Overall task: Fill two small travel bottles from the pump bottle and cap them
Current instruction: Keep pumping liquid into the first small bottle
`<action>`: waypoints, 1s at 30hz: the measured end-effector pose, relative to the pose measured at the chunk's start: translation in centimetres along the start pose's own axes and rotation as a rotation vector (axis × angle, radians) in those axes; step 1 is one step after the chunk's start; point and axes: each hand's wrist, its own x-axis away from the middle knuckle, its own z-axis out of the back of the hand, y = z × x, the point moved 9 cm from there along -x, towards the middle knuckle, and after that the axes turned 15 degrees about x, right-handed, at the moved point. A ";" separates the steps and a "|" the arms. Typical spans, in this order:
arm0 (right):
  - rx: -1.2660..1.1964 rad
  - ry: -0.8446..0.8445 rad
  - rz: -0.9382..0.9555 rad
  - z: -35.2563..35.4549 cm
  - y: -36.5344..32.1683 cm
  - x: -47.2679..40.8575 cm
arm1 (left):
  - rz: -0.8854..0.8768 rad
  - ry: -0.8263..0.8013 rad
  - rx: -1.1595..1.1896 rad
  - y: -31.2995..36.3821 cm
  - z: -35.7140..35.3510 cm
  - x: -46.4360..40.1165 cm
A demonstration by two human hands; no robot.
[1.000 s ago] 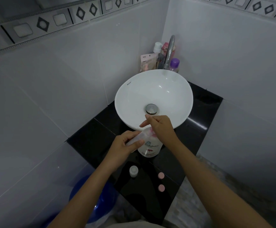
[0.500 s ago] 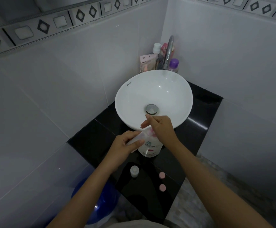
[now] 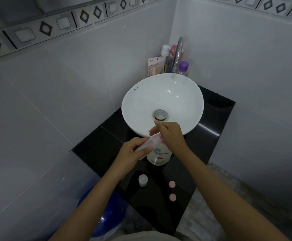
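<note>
A white pump bottle [image 3: 159, 156] with a red flower label stands on the black counter [image 3: 105, 141] in front of the basin. My right hand [image 3: 172, 134] lies over its pink pump head, fingers curled down on it. My left hand [image 3: 133, 153] holds a clear small travel bottle [image 3: 146, 145] tilted, its mouth up against the pump's spout. A second travel bottle [image 3: 143, 180] stands upright and uncapped on the counter nearer to me. Two pink caps [image 3: 172, 184] [image 3: 172, 197] lie to its right.
A white round basin [image 3: 133, 105] with a metal drain sits behind the pump bottle. A chrome tap [image 3: 178, 53] and several toiletries, one with a purple cap [image 3: 183, 66], crowd the back corner. White tiled walls close in left and right. A blue bucket [image 3: 107, 216] is below the counter.
Almost nothing: both hands stay at the pump, with only a slight shift of the view.
</note>
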 end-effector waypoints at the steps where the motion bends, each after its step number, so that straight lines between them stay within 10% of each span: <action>1: 0.000 -0.014 -0.005 0.2 -0.3 -0.1 | -0.007 -0.005 0.004 0.2 -0.1 0.0; 30: -0.015 0.060 0.024 0.0 0.2 0.3 | 0.035 0.030 0.027 -0.6 0.2 -0.1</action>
